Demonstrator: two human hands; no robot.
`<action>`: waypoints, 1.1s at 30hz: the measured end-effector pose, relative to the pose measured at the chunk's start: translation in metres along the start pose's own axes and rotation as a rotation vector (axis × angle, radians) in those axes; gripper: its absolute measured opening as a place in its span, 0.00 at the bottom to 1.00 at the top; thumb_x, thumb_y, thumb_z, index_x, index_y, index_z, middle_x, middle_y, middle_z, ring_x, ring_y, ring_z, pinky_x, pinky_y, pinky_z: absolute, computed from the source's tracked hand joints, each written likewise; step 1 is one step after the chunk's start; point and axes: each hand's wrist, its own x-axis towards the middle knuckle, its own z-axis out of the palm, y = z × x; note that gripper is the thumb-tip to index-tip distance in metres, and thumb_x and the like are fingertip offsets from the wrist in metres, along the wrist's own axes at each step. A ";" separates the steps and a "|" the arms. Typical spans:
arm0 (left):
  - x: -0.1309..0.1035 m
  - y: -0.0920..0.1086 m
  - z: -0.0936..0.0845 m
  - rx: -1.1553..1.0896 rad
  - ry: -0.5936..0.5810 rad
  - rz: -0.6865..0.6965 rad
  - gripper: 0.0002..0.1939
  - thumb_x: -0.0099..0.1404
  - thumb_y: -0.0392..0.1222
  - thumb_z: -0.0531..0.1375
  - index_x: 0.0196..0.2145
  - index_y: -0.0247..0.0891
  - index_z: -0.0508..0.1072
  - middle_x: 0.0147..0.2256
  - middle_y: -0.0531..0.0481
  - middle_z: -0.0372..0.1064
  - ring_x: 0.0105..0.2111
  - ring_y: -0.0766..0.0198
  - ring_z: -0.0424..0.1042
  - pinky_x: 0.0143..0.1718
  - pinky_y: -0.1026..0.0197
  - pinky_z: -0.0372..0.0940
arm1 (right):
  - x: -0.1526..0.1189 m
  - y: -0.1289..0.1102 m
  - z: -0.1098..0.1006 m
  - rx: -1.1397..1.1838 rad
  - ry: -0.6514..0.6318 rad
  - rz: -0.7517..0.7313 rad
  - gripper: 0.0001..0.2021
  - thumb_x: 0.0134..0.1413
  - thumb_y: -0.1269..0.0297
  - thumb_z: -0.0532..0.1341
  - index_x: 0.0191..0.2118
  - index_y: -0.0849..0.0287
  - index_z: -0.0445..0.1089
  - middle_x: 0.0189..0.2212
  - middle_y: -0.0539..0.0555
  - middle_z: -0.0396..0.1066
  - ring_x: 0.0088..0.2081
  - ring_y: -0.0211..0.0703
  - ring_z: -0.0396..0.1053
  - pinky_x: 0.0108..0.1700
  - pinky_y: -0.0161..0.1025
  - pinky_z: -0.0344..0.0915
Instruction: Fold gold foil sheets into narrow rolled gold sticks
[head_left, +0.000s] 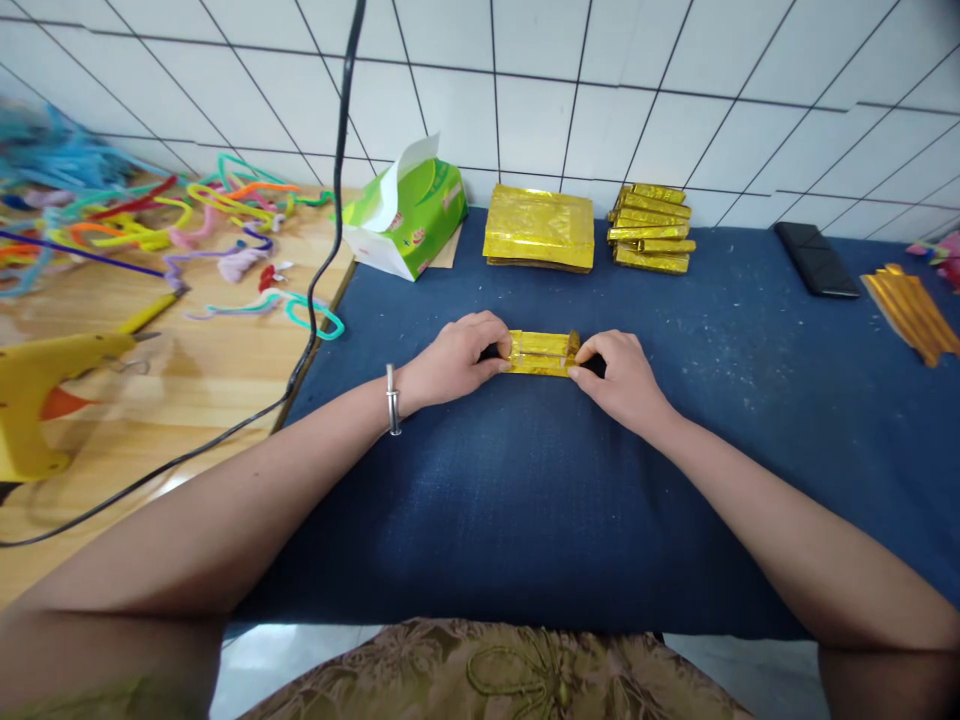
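A strip of gold foil paper (538,354), folded lengthwise with a seam along its middle, lies over the dark blue cloth in front of me. My left hand (466,358) pinches its left end between thumb and fingers. At the other end my right hand (613,372) grips the paper, where a small flap stands up beside the fingertips. Behind it sit a stack of flat gold foil sheets (538,226) and a pile of folded gold strips (651,230).
A green tissue box (431,205) stands behind my left hand. On the wooden table (247,370) lie tangled pipe cleaners (172,215) and a yellow glue gun (45,385). A black cable (339,180) crosses on the left. A black phone (814,258) and gold-orange strips (911,308) lie right.
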 end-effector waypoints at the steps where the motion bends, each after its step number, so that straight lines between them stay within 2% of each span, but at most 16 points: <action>1: 0.000 0.000 0.000 -0.007 -0.005 0.006 0.03 0.59 0.36 0.58 0.32 0.38 0.66 0.37 0.50 0.65 0.39 0.63 0.64 0.44 0.58 0.59 | 0.000 0.000 -0.001 0.002 -0.001 0.009 0.04 0.46 0.67 0.61 0.30 0.56 0.64 0.31 0.51 0.68 0.38 0.46 0.62 0.43 0.44 0.56; 4: -0.001 -0.002 0.000 -0.026 -0.023 0.034 0.01 0.60 0.35 0.56 0.32 0.38 0.68 0.37 0.50 0.65 0.40 0.63 0.63 0.46 0.57 0.58 | -0.001 0.000 -0.002 0.005 -0.030 -0.021 0.03 0.47 0.69 0.61 0.30 0.55 0.65 0.31 0.50 0.68 0.39 0.45 0.62 0.45 0.44 0.56; 6: -0.002 -0.004 0.001 -0.029 -0.024 0.047 0.04 0.61 0.34 0.56 0.33 0.39 0.69 0.39 0.50 0.65 0.42 0.63 0.63 0.47 0.57 0.57 | -0.002 -0.001 -0.002 -0.013 -0.032 -0.074 0.03 0.50 0.70 0.59 0.31 0.55 0.67 0.32 0.50 0.67 0.40 0.44 0.62 0.47 0.44 0.55; 11: -0.004 -0.007 0.003 0.006 -0.056 0.058 0.12 0.61 0.34 0.55 0.39 0.46 0.73 0.43 0.50 0.63 0.45 0.61 0.61 0.49 0.53 0.56 | -0.010 -0.005 0.001 -0.175 0.020 -0.191 0.10 0.57 0.69 0.54 0.37 0.49 0.71 0.38 0.53 0.64 0.47 0.49 0.57 0.48 0.48 0.53; 16: -0.003 -0.009 0.002 0.000 -0.056 0.083 0.11 0.62 0.36 0.55 0.39 0.48 0.75 0.44 0.51 0.65 0.45 0.61 0.62 0.50 0.53 0.56 | -0.012 -0.006 0.001 -0.300 -0.091 -0.335 0.15 0.59 0.69 0.52 0.44 0.43 0.70 0.41 0.53 0.63 0.52 0.51 0.53 0.51 0.51 0.50; 20: -0.003 -0.011 0.000 -0.027 -0.062 0.120 0.11 0.62 0.35 0.56 0.38 0.46 0.76 0.44 0.50 0.67 0.44 0.62 0.64 0.50 0.53 0.58 | -0.013 -0.007 -0.004 -0.348 -0.137 -0.388 0.18 0.60 0.71 0.50 0.48 0.43 0.69 0.42 0.54 0.64 0.53 0.52 0.52 0.52 0.51 0.50; 27: -0.004 -0.014 -0.013 -0.080 -0.143 0.236 0.13 0.62 0.36 0.56 0.42 0.45 0.76 0.49 0.47 0.66 0.49 0.62 0.65 0.52 0.56 0.60 | -0.010 0.008 -0.012 -0.278 -0.152 -0.459 0.18 0.59 0.72 0.51 0.46 0.45 0.71 0.42 0.54 0.65 0.53 0.51 0.54 0.53 0.51 0.53; 33: -0.006 -0.031 -0.024 -0.213 -0.264 0.273 0.15 0.63 0.36 0.56 0.46 0.46 0.73 0.55 0.48 0.63 0.54 0.63 0.63 0.56 0.57 0.60 | -0.003 0.022 -0.015 -0.158 -0.170 -0.539 0.16 0.57 0.71 0.53 0.45 0.45 0.72 0.39 0.54 0.66 0.49 0.48 0.57 0.50 0.51 0.59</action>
